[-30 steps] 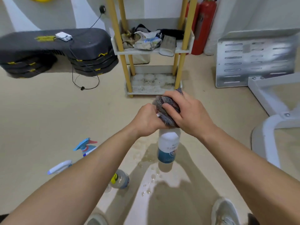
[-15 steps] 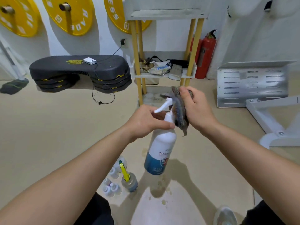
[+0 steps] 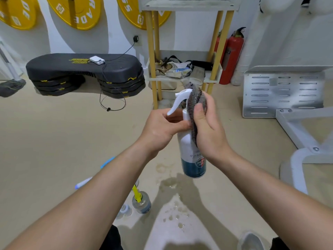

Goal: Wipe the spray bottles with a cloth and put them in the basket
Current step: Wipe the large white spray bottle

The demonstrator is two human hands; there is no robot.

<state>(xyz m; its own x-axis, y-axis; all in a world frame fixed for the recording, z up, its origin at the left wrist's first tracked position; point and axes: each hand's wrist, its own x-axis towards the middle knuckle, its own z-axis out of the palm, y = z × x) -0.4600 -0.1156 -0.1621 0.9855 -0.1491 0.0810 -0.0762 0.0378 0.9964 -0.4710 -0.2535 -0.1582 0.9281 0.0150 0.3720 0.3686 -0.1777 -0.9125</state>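
1. Since a second ago the cloth (image 3: 195,102) has come off the top of the spray head and now sits on its right side. The white trigger (image 3: 177,100) is bare, and the spray bottle (image 3: 191,156) hangs closer to upright than half a second back.
2. Left hand (image 3: 162,129): curled round the neck just under the trigger, thumb tip against the bottle. It carries the weight.
3. Right hand (image 3: 210,131): clasps the grey cloth and presses it to the back of the head and the shoulder, thumb laid over the fold.
4. Bottle is held in the air at centre, above wet patches (image 3: 169,183) on the floor.
5. Handling, as a judgement: rigid plastic, light to moderate in weight, fill level not visible. Probably slick while wet, so the narrow neck under the trigger is the sure hold and the smooth body the poor one. Cloth is soft and bunches easily.
6. Near left on the floor: a yellow-triggered bottle (image 3: 141,202), with a blue-tipped bottle (image 3: 82,183) partly behind the left forearm.
7. Far: shelf rack (image 3: 183,79), red extinguisher (image 3: 232,56), black step platform (image 3: 82,69) at far left.
8. Basket not in view.
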